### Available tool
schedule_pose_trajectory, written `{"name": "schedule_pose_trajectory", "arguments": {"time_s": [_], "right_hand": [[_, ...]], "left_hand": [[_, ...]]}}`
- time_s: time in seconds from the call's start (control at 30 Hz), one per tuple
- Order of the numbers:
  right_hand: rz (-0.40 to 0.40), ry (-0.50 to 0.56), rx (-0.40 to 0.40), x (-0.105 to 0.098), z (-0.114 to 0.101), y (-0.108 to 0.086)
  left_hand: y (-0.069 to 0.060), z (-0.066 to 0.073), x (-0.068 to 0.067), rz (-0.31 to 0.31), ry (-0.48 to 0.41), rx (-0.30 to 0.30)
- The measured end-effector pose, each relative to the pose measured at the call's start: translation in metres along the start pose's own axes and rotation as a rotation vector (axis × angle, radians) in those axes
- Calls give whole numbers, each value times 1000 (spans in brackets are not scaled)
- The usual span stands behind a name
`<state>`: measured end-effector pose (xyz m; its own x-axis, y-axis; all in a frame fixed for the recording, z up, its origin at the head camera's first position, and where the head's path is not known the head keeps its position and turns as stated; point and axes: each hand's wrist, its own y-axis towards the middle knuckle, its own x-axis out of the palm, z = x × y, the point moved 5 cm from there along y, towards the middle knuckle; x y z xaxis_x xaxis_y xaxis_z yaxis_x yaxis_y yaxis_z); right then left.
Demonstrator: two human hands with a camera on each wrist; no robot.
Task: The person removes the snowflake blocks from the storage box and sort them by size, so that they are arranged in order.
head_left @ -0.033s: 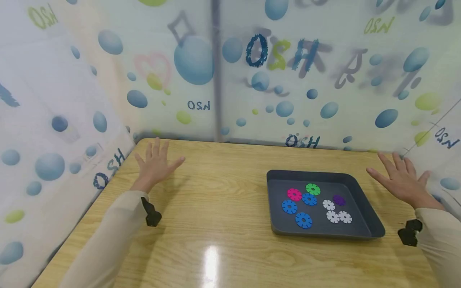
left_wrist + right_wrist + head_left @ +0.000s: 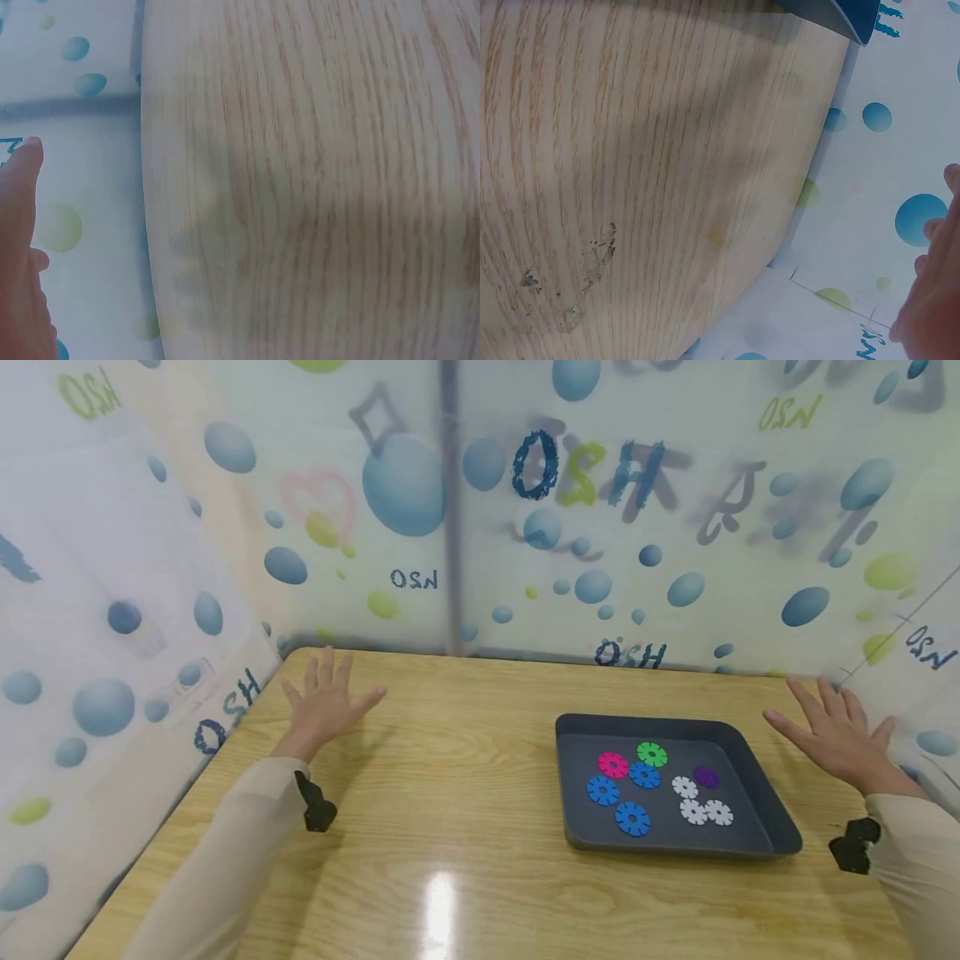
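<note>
My left hand [image 2: 322,708] is spread over the far left part of the table, fingers straight, holding nothing. At the right my other hand [image 2: 843,739] is spread too, just beyond the right side of a dark grey tray [image 2: 675,845], and it is also free of any object. Inside the tray lie flat notched discs: a pink one [image 2: 613,765], a green one [image 2: 652,754], a purple one [image 2: 706,777], several blue ones [image 2: 632,819] and several white ones [image 2: 693,812]. In the right wrist view a corner of the tray [image 2: 847,16] shows at the top.
The wooden table [image 2: 450,760] meets a patterned fabric wall [image 2: 480,568] at the back, with more of that fabric at both sides. Dark marks [image 2: 596,262] show on the table in the right wrist view.
</note>
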<state>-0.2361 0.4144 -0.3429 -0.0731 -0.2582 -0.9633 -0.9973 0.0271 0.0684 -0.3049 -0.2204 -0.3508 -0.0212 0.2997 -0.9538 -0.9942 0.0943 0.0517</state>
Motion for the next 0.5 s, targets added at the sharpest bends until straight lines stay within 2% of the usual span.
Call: {"name": "schedule_pose_trajectory", "arguments": {"time_s": [0.17,0.27,0.37,0.5], "right_hand": [[-15,6,8,1,3,0],[-39,39,-7,2,4,-1],[-74,133,-68,3,3,-4],[-148,243,-106,7,-1,-12]], "left_hand": [[1,2,2,-13,-12,10],[3,10,2,-8,-18,30],[2,26,4,26,-59,91],[-5,66,6,43,-243,230]]}}
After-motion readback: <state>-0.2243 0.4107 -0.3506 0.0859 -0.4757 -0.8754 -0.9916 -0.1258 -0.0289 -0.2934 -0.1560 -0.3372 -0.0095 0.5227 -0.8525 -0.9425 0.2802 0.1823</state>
